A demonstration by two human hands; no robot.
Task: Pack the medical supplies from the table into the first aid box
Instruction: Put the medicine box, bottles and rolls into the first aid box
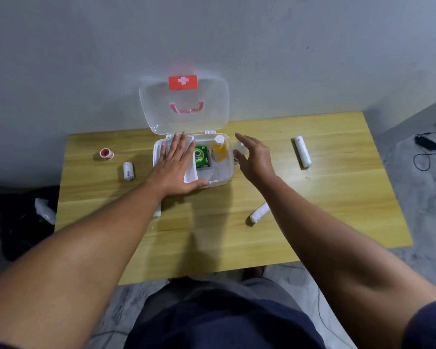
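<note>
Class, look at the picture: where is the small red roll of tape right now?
In the head view, the red tape roll sits on the wooden table at its far left, outside the first aid box, just beyond the short bandage roll.

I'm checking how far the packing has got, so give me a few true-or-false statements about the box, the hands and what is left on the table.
1. The lid of the first aid box stands open. True.
2. The left hand holds a bandage roll. False: it lies flat and open over the left part of the box.
3. A green packet and a yellow bottle are inside the box. True.
4. The red tape roll is already in the box. False: it sits on the table, left of the box.
5. The long white roll lies on the table right of the box. True.
6. The right hand rests on the near white roll. False: it is beside the box's right edge.
</note>
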